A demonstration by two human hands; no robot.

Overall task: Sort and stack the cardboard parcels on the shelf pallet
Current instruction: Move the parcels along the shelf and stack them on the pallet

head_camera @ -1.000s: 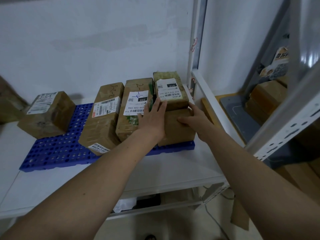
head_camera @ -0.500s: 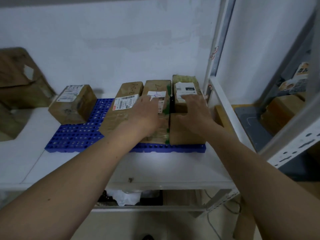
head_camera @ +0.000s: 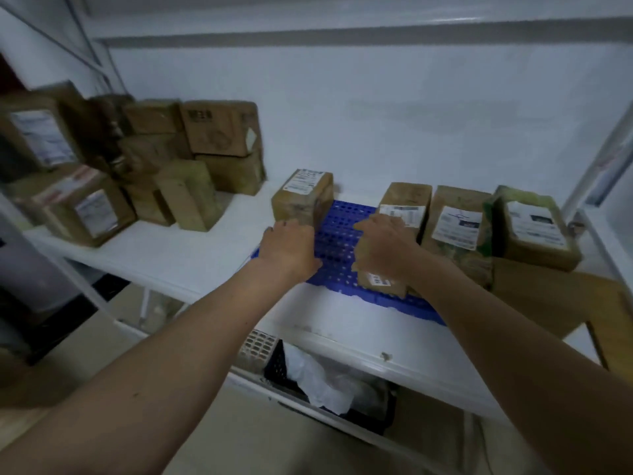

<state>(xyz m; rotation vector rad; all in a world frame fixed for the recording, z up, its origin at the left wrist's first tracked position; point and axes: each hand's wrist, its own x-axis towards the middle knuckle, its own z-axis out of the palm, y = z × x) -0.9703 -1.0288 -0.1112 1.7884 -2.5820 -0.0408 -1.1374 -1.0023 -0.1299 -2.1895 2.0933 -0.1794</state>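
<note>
A blue perforated pallet (head_camera: 337, 231) lies on the white shelf (head_camera: 191, 258). A small labelled parcel (head_camera: 303, 195) stands at the pallet's left end. My left hand (head_camera: 291, 248) reaches to that parcel's front bottom edge, fingers stretched out low over the pallet. Three brown parcels lie side by side further right: a long parcel (head_camera: 406, 204), a middle parcel (head_camera: 459, 231) and a green-taped parcel (head_camera: 534, 228) stacked on a plain box (head_camera: 548, 296). My right hand (head_camera: 383, 246) rests on top of the long parcel, covering its near half. The picture is blurred.
A pile of several cardboard boxes (head_camera: 191, 149) fills the shelf's left part, more at the far left (head_camera: 78, 207). The rack's upright (head_camera: 606, 162) stands at the right. Below the shelf sits a dark crate with white plastic (head_camera: 325, 378).
The view swung left. Both hands moved left along the row: the left from the middle parcel to the small parcel, the right from the stacked parcel to the long one.
</note>
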